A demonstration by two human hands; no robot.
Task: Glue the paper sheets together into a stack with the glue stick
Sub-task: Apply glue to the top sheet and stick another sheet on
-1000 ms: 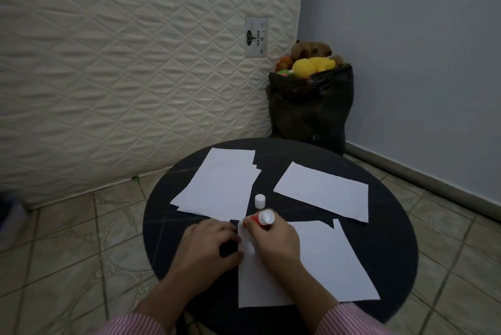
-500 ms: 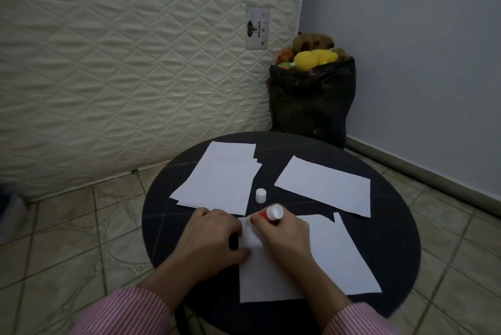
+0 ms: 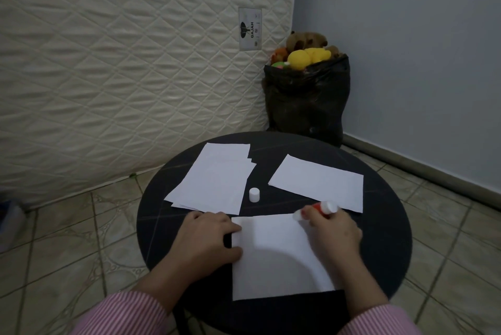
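Note:
A white paper sheet (image 3: 273, 256) lies at the near side of the round black table (image 3: 385, 229). My left hand (image 3: 208, 239) presses flat on the sheet's left edge. My right hand (image 3: 332, 229) grips a red and white glue stick (image 3: 322, 208), its tip at the sheet's top right corner. The stick's white cap (image 3: 254, 194) stands loose on the table. A loose pile of sheets (image 3: 217, 180) lies at the far left. A single sheet (image 3: 320, 182) lies at the far right.
A black bag (image 3: 306, 101) full of plush toys stands in the corner behind the table. A quilted mattress (image 3: 122, 63) leans on the wall to the left. Tiled floor surrounds the table.
My right hand has slid the glue stick from the sheet's top left to its top right corner. My left hand stays on the left edge.

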